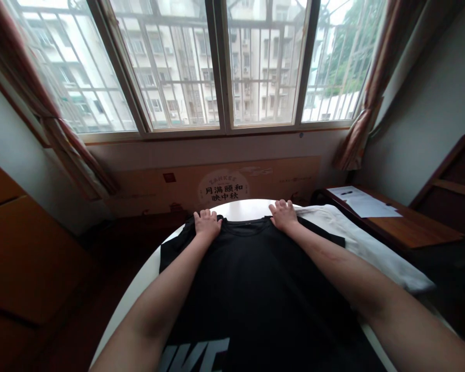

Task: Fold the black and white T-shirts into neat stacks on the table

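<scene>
A black T-shirt [256, 289] with grey lettering near its lower part lies spread on a round white table [248, 209], its collar toward the window. My left hand [208, 223] rests on the shirt's left shoulder beside the collar, fingers bent over the fabric. On the right shoulder lies my right hand [283, 215], its fingers somewhat apart and pointing toward the far edge. Both forearms stretch across the shirt and hide parts of its sides. The shirt looks mostly flat, with the left sleeve slightly rumpled.
White cloth [364, 248] lies on the table's right side. Beyond it, papers [366, 202] rest on a brown wooden surface [422, 227]. A printed cardboard panel [158, 188] stands below the barred window, with curtains [366, 124] at the sides. An orange-brown cabinet [27, 253] is at left.
</scene>
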`<state>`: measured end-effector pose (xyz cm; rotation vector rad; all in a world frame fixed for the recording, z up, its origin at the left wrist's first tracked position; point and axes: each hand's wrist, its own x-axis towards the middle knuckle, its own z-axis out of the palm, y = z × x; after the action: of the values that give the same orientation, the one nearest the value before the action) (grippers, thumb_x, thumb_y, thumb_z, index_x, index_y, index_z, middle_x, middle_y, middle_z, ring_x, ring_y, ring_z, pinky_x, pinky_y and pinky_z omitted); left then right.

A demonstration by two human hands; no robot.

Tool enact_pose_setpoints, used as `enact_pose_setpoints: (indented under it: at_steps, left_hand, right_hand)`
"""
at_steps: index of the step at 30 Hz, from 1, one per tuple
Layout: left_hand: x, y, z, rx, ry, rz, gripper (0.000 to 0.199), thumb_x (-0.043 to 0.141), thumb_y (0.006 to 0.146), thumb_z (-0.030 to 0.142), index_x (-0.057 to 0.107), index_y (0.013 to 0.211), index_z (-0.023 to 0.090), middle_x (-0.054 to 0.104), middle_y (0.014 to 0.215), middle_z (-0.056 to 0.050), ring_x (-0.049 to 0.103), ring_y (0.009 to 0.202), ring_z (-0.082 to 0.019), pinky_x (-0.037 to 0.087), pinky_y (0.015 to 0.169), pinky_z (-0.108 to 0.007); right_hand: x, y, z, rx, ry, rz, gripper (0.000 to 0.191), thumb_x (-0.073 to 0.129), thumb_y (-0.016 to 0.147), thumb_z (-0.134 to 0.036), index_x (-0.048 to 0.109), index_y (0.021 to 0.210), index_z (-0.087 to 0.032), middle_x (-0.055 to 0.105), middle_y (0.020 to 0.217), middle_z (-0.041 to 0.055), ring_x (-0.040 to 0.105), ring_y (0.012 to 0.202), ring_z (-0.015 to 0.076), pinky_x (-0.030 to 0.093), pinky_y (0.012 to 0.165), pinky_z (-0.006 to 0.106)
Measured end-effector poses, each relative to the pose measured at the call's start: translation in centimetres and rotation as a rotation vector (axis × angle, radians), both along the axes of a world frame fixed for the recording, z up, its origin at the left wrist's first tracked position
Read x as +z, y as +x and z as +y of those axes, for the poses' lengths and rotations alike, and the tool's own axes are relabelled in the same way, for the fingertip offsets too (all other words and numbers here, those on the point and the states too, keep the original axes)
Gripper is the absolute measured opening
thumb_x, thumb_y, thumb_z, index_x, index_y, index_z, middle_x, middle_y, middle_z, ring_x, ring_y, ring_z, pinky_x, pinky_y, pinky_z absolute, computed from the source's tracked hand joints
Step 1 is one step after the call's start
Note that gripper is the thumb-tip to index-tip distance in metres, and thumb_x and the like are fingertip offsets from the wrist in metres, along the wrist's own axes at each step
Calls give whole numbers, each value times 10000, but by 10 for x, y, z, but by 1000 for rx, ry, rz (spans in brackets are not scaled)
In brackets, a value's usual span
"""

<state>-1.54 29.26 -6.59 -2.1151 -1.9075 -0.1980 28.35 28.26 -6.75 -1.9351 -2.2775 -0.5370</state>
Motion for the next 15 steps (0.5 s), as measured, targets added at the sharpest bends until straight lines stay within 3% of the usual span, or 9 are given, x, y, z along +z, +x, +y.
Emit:
enact_pose_setpoints:
  at_steps: [2,5,9,12,15]
  left_hand:
    - [-3,10,-9,-55,-25,-14,560,370,1005,406,488,1439,71,429,1537,-218,322,1448,-362,148,1214,-530]
    - [-17,25,-19,-107,-151,-40,640,332,1012,470,396,1520,87,356,1606,-165,272,1501,-296,190,1232,-442]
    - [-37,31,-23,-66,-279,-86,754,290,999,551,325,1550,39,274,1633,-184,223,1526,-313,207,1234,-477]
    - [-41,30,-23,-60,-295,-112,767,260,998,563,278,1572,54,213,1657,-160,153,1547,-287,144,1254,-468]
    - [-36,30,-27,-47,-301,-129,766,273,996,563,280,1572,58,203,1657,-169,148,1547,-293,138,1255,-475]
  right_hand:
    - [-2,-9,-2,49,10,45,560,526,925,-288,495,1463,-135,428,1552,195,283,1472,364,128,1206,556]
    - [-13,-32,-5,89,-136,199,697,467,965,-387,314,1574,-84,268,1644,173,140,1539,339,82,1240,488]
    - [-36,-63,-13,48,-368,326,780,329,1003,-543,244,1595,-43,214,1657,189,165,1541,335,165,1232,479]
    - [-47,-72,-19,37,-380,337,766,263,1016,-559,274,1590,-52,213,1656,188,166,1544,329,167,1233,491]
    - [-41,-71,-27,51,-353,344,706,264,1032,-529,258,1606,-119,202,1663,173,156,1548,315,143,1237,489]
